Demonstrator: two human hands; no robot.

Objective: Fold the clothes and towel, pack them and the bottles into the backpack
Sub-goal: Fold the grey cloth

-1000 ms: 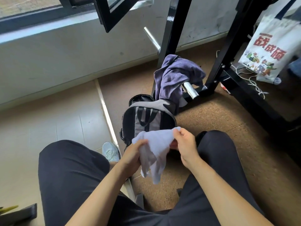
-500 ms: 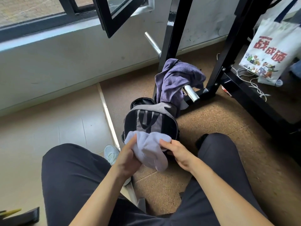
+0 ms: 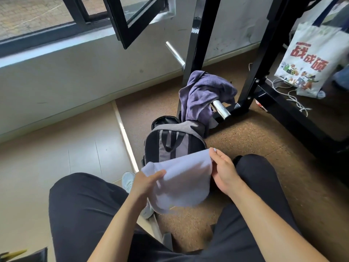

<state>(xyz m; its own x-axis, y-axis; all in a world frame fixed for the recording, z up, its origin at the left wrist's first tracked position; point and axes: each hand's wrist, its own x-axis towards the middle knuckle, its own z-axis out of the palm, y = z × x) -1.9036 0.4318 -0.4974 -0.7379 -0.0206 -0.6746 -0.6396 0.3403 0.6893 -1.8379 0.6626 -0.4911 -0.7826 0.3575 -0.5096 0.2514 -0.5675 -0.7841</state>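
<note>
Left hand: pinches the towel's upper left edge, thumb on top, fingers curled beneath the cloth.
Right hand: pinches the upper right corner, fingertips at the top edge and palm against the side.
Towel: pale, stretched between the two hands, its lower part hanging slack above the floor; held between the knees, just in front of the backpack and covering its lower front.
Backpack: grey and black, upright on the cork floor; the far top pocket gapes, dark inside, contents cannot be told.
Purple garment: draped over a chrome bar of the black rack, its lower end hanging down to the backpack's top.
Tote: white with red characters, hanging at the right by the rack; its contents are hidden.
Cable: white, loose on the floor under the tote.
Shoe: pale, beside the left knee, left of the backpack.
</note>
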